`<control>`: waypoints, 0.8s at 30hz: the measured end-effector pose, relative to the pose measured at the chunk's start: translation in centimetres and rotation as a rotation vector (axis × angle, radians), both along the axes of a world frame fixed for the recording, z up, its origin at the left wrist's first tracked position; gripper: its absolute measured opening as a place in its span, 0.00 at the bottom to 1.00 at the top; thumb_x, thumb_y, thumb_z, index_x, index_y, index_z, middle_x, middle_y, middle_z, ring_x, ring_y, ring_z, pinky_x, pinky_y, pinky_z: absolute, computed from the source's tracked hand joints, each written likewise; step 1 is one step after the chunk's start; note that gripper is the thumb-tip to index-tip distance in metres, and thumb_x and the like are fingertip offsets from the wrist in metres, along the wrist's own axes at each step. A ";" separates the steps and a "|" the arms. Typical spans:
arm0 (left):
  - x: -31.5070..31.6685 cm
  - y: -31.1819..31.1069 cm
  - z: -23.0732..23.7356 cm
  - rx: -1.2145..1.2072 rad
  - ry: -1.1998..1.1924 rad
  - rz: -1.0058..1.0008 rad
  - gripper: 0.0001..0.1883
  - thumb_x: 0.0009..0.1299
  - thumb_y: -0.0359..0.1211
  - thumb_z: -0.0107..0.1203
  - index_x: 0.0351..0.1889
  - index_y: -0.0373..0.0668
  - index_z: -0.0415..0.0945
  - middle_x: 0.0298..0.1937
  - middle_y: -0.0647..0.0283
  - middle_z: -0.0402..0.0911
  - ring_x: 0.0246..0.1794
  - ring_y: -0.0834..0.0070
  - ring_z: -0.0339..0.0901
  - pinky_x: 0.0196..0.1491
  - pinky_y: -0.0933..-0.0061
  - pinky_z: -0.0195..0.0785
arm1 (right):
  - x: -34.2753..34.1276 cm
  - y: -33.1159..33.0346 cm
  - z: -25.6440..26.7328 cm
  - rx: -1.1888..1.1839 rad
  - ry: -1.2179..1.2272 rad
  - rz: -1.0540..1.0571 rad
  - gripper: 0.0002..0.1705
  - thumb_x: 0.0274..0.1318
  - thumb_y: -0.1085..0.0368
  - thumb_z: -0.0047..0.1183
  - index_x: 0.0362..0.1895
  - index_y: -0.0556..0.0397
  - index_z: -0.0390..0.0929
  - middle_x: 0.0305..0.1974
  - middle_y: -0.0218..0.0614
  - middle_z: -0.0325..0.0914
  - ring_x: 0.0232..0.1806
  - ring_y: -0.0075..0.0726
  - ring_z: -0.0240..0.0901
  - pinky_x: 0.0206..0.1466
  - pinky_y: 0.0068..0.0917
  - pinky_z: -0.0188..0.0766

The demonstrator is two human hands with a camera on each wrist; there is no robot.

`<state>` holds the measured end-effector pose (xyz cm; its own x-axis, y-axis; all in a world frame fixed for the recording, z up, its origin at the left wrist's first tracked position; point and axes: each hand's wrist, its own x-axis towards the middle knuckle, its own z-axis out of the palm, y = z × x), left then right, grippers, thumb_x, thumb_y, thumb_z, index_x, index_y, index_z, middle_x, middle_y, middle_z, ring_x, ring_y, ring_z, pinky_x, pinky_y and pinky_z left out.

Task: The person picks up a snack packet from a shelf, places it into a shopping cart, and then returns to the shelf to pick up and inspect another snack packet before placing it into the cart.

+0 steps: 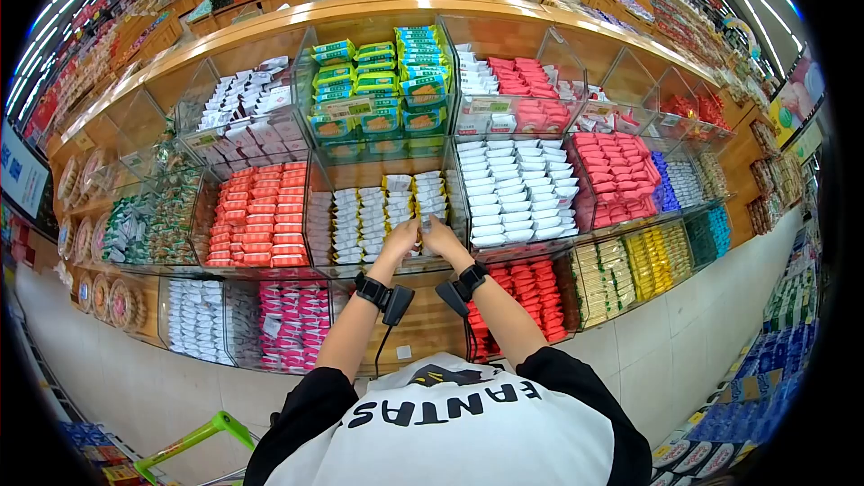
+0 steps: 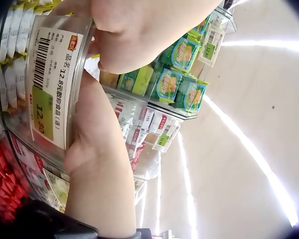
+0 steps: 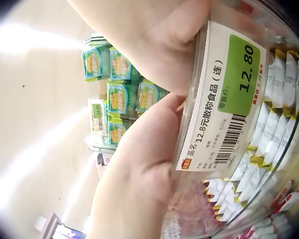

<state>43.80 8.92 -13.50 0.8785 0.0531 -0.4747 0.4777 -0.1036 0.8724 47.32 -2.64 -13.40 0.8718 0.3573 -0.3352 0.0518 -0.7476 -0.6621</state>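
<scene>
Shirt (image 1: pixel 468 441) foremost, left hand (image 1: pixel 400 241) and right hand (image 1: pixel 440 238) meet beside yellow-edged packets (image 1: pixel 373 218), grip impossible to tell.

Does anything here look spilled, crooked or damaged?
Nothing stands out as spilled or damaged: the yellow-edged packets lie in fairly neat columns, with the left hand and right hand at their near side. The price tag looks crooked in the wrist views, but that is probably just camera angle.

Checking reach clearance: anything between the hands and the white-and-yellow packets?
Nothing visible: in the head view, the left hand and right hand reach over the clear front panel to the packets.
</scene>
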 end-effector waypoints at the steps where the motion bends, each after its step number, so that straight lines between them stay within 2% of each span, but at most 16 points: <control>1: -0.1 -0.1 0.2 0.012 -0.002 0.000 0.25 0.68 0.48 0.30 0.41 0.37 0.69 0.28 0.60 0.71 0.21 0.74 0.70 0.18 0.76 0.57 | -0.1 0.0 0.5 0.000 0.001 0.000 0.41 0.45 0.61 0.42 0.61 0.68 0.43 0.39 0.63 0.70 0.43 0.57 0.69 0.43 0.41 0.66; 4: -0.1 -0.1 0.9 0.028 0.005 -0.011 0.26 0.69 0.48 0.29 0.42 0.36 0.70 0.31 0.59 0.73 0.22 0.74 0.71 0.19 0.74 0.58 | -0.1 0.1 0.7 0.004 0.070 0.001 0.42 0.44 0.61 0.43 0.61 0.68 0.41 0.39 0.63 0.70 0.44 0.57 0.68 0.44 0.40 0.66; 7: 0.0 -0.1 0.4 0.011 0.004 0.000 0.26 0.68 0.47 0.30 0.42 0.36 0.71 0.33 0.57 0.75 0.21 0.72 0.72 0.21 0.72 0.60 | 0.2 0.1 -1.7 0.018 -0.044 -0.030 0.39 0.44 0.61 0.43 0.59 0.68 0.47 0.37 0.63 0.71 0.41 0.57 0.70 0.41 0.40 0.67; 9: 0.4 0.0 -0.2 -0.009 -0.007 0.024 0.25 0.68 0.47 0.31 0.42 0.35 0.72 0.32 0.55 0.76 0.21 0.70 0.73 0.21 0.70 0.61 | 0.4 0.2 -2.2 0.061 -0.136 -0.056 0.29 0.46 0.61 0.42 0.51 0.70 0.61 0.34 0.62 0.72 0.37 0.59 0.70 0.39 0.41 0.67; 10: 0.9 0.2 -0.4 0.048 -0.061 -0.023 0.25 0.68 0.47 0.31 0.40 0.35 0.72 0.28 0.55 0.76 0.20 0.69 0.73 0.22 0.70 0.62 | 0.5 0.1 -1.8 0.061 -0.136 -0.053 0.29 0.46 0.61 0.42 0.51 0.70 0.61 0.34 0.62 0.72 0.37 0.59 0.70 0.39 0.41 0.67; 12: 1.8 0.5 -0.3 0.105 -0.114 -0.073 0.24 0.67 0.46 0.32 0.39 0.35 0.72 0.25 0.55 0.75 0.20 0.68 0.73 0.23 0.70 0.62 | 0.4 -0.3 -1.0 0.071 -0.112 0.006 0.19 0.48 0.62 0.40 0.34 0.70 0.72 0.31 0.60 0.72 0.34 0.59 0.70 0.38 0.43 0.67; 13: 2.5 0.7 0.0 0.178 -0.116 -0.092 0.24 0.67 0.47 0.32 0.43 0.37 0.70 0.28 0.57 0.75 0.23 0.71 0.73 0.23 0.72 0.62 | 0.4 -0.3 -1.4 0.071 -0.112 0.005 0.19 0.48 0.62 0.40 0.34 0.70 0.72 0.31 0.60 0.72 0.34 0.59 0.70 0.38 0.43 0.67; 14: 3.1 0.8 0.3 0.251 -0.117 -0.111 0.25 0.67 0.48 0.32 0.47 0.38 0.68 0.31 0.59 0.75 0.26 0.73 0.73 0.23 0.75 0.62 | 0.3 -0.4 -2.0 0.094 -0.213 -0.014 0.19 0.51 0.61 0.38 0.31 0.70 0.71 0.30 0.61 0.72 0.32 0.59 0.70 0.37 0.43 0.66; 15: 3.4 0.7 1.0 0.251 -0.118 -0.112 0.25 0.67 0.48 0.32 0.47 0.38 0.68 0.31 0.59 0.75 0.26 0.73 0.73 0.23 0.75 0.62 | 0.2 -0.4 -1.9 0.117 -0.314 -0.035 0.21 0.55 0.60 0.35 0.28 0.70 0.71 0.28 0.62 0.71 0.30 0.58 0.70 0.36 0.43 0.65; 16: 3.6 0.7 1.9 0.225 -0.079 -0.113 0.26 0.67 0.49 0.32 0.50 0.39 0.66 0.31 0.58 0.75 0.26 0.72 0.73 0.25 0.73 0.64 | 0.3 -0.4 -1.7 0.117 -0.315 -0.036 0.21 0.55 0.60 0.35 0.28 0.70 0.71 0.28 0.62 0.71 0.30 0.58 0.70 0.36 0.43 0.65; 18: 3.9 0.6 2.5 0.200 -0.041 -0.114 0.27 0.67 0.50 0.31 0.53 0.39 0.64 0.31 0.57 0.74 0.26 0.71 0.73 0.27 0.72 0.65 | 0.6 -0.4 -1.3 0.105 -0.126 -0.027 0.22 0.57 0.60 0.35 0.29 0.70 0.71 0.26 0.57 0.72 0.24 0.52 0.71 0.28 0.41 0.67; 20: 4.2 0.6 2.3 0.134 0.098 -0.162 0.29 0.67 0.51 0.31 0.58 0.41 0.58 0.34 0.53 0.75 0.28 0.68 0.74 0.32 0.68 0.67 | 0.5 -0.5 -1.6 0.140 -0.090 -0.019 0.21 0.57 0.60 0.35 0.29 0.70 0.71 0.25 0.54 0.73 0.22 0.49 0.71 0.24 0.39 0.67; 21: 4.4 0.7 2.2 0.135 0.096 -0.163 0.29 0.67 0.51 0.31 0.58 0.41 0.58 0.34 0.53 0.75 0.28 0.68 0.74 0.32 0.68 0.67 | 0.6 -0.6 -1.9 0.174 -0.054 -0.009 0.21 0.58 0.61 0.34 0.30 0.69 0.71 0.24 0.50 0.73 0.21 0.45 0.71 0.20 0.36 0.67; 24: 4.3 1.2 1.8 0.050 0.187 -0.199 0.30 0.66 0.52 0.32 0.60 0.42 0.55 0.37 0.50 0.75 0.31 0.65 0.75 0.38 0.65 0.68 | 0.8 -0.6 -2.6 0.143 -0.080 0.058 0.19 0.56 0.62 0.36 0.31 0.69 0.71 0.25 0.46 0.74 0.20 0.39 0.71 0.16 0.32 0.67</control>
